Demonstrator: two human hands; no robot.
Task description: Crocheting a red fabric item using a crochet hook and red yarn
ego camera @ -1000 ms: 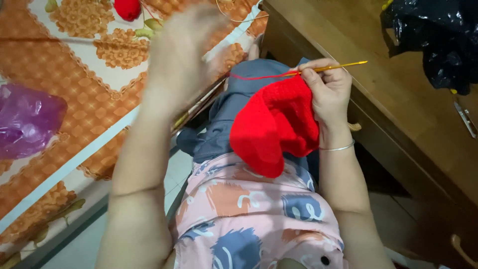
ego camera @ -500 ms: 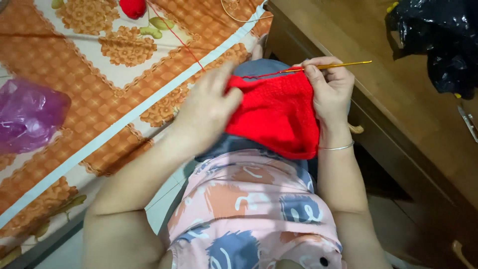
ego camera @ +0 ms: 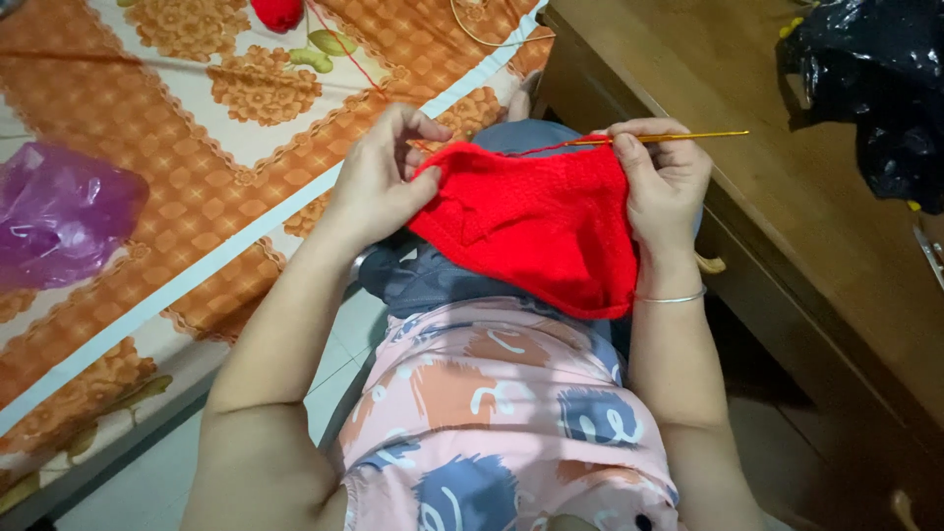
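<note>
A red crocheted piece [ego camera: 536, 221] hangs spread between both hands over my lap. My left hand [ego camera: 379, 177] pinches its upper left corner. My right hand [ego camera: 664, 187] grips the upper right edge together with a thin golden crochet hook [ego camera: 678, 137] that points right. A red yarn strand [ego camera: 344, 54] runs from the piece up to a red yarn ball [ego camera: 277, 12] on the bed at the top edge. A thin bangle sits on my right wrist.
An orange floral bedsheet [ego camera: 147, 197] covers the bed on the left, with a purple plastic bag [ego camera: 59, 211] on it. A wooden table [ego camera: 767, 167] stands on the right, holding a black plastic bag [ego camera: 875, 79]. Pale floor tiles show below the bed.
My left hand came down from high over the bed and took the left corner of the red piece, spreading it flat. The right hand stayed in place with the hook.
</note>
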